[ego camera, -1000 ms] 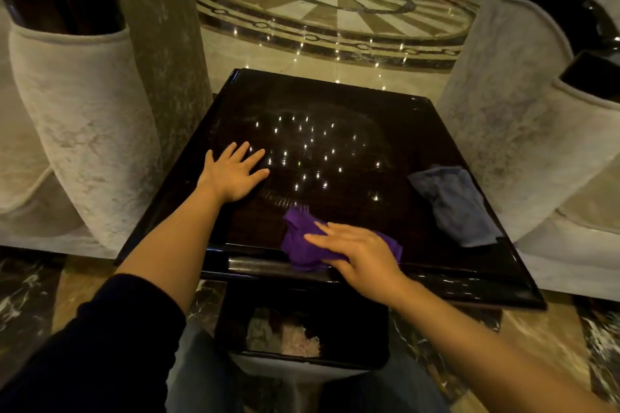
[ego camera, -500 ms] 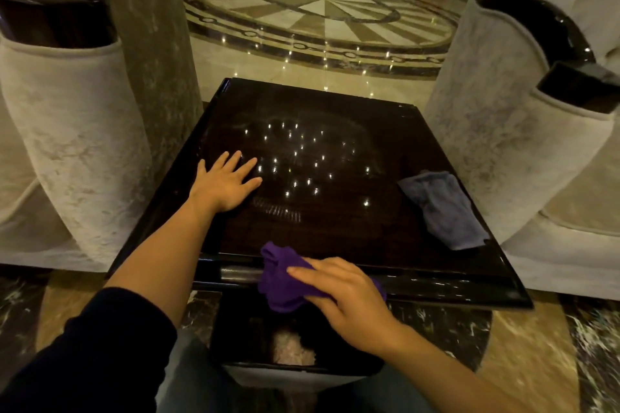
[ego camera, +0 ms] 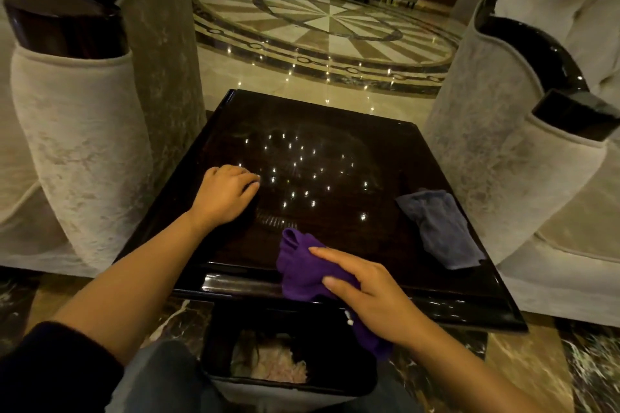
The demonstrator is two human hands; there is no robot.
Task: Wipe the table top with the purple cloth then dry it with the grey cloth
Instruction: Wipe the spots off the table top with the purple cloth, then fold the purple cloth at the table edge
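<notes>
A glossy dark square table point(ego camera: 335, 131) stands before me, its top mirroring ceiling lights. My right hand point(ego camera: 365, 295) presses flat on the purple cloth point(ego camera: 302, 265) at the table's near edge, and part of the cloth hangs over the rim below my wrist. My left hand point(ego camera: 224, 194) rests on the left part of the top with its fingers curled under, holding nothing. The grey cloth point(ego camera: 439, 228) lies crumpled near the right edge, untouched.
Pale upholstered armchairs with dark glossy arm caps flank the table at left point(ego camera: 77, 131) and right point(ego camera: 523, 131). A black bin point(ego camera: 288, 355) with crumpled paper inside sits below the near edge, between my knees. Polished patterned marble floor point(ego camera: 322, 27) stretches beyond.
My right hand slid the purple cloth back to the near edge, where it now overhangs the rim. My left hand's spread fingers have curled in.
</notes>
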